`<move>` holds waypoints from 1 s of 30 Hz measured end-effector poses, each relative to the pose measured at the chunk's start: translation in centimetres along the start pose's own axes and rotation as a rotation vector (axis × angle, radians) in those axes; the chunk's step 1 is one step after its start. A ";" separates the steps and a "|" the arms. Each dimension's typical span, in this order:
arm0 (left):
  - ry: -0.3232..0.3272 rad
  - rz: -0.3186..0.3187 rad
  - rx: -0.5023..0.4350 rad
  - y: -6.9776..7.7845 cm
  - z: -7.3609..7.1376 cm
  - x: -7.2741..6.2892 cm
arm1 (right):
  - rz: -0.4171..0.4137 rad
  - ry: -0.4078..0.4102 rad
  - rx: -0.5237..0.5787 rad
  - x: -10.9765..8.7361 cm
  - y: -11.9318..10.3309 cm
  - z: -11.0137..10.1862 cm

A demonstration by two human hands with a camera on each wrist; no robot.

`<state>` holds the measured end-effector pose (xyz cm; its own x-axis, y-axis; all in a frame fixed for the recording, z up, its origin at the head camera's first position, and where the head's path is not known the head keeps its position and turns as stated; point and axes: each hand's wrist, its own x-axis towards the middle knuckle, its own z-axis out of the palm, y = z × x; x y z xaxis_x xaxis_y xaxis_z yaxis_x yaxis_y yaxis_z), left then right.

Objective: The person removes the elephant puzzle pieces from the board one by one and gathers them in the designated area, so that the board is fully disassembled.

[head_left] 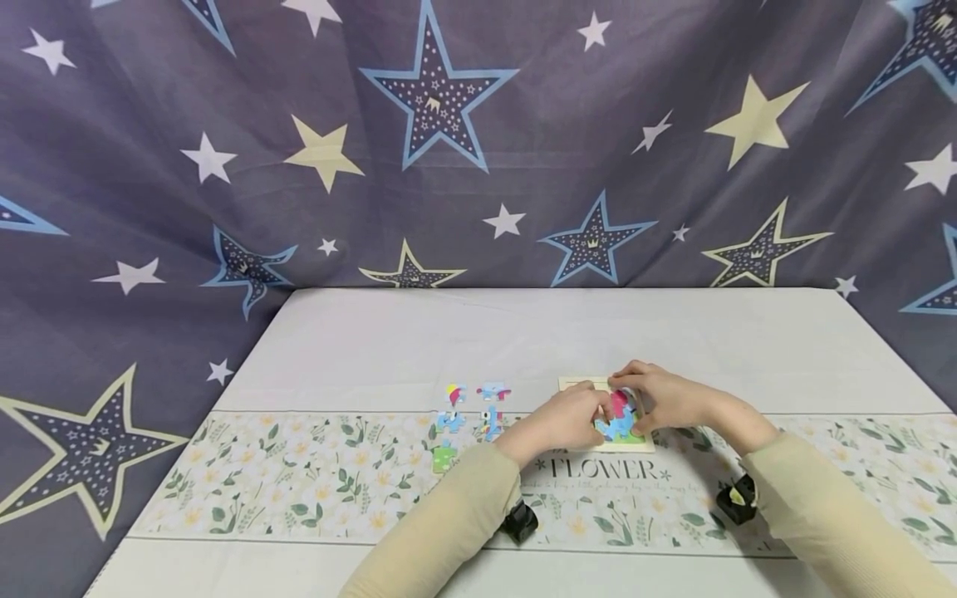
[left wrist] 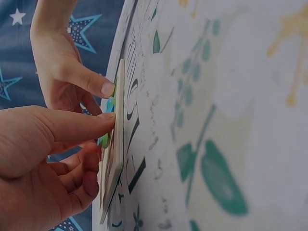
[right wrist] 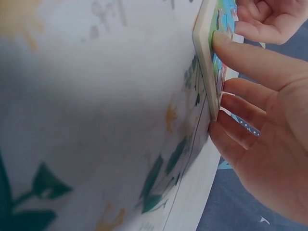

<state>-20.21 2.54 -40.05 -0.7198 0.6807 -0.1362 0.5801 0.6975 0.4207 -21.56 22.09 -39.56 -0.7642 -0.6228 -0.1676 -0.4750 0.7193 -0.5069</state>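
Note:
A jigsaw puzzle board with a pale frame lies on the table, partly filled with blue, pink and green pieces. From the left, my left hand reaches over it. In the left wrist view, the thumb of this hand touches the board's near side, its other fingers loosely bent. My right hand arches over the board's right side. Its thumb presses a green piece in the right wrist view, while the fingers rest by the board's edge. The fingertips hide part of the puzzle.
Several loose puzzle pieces lie left of the board, among them a green one and a blue one. A floral runner crosses the white table. Behind hangs a dark star-patterned curtain.

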 end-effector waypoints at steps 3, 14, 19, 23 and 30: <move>0.005 -0.002 -0.013 0.1 0.0 0.0 | -0.002 0.002 -0.001 0.0 0.0 0.0; 0.035 0.074 -0.043 -0.5 -0.3 -0.2 | 0.001 0.005 0.007 -0.1 0.0 0.0; 0.046 0.086 -0.066 -0.6 -0.5 -0.1 | -0.003 0.009 0.008 -0.1 0.1 0.1; 0.049 0.084 -0.077 -0.5 -0.5 -0.1 | 0.000 0.006 0.013 -0.1 0.1 0.1; 0.057 0.090 -0.129 -0.6 -0.7 -0.3 | -0.001 0.007 -0.001 0.0 0.0 0.1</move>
<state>-20.65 1.79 -39.67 -0.6901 0.7224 -0.0431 0.5919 0.5978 0.5406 -21.52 22.12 -39.64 -0.7672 -0.6209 -0.1610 -0.4760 0.7194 -0.5059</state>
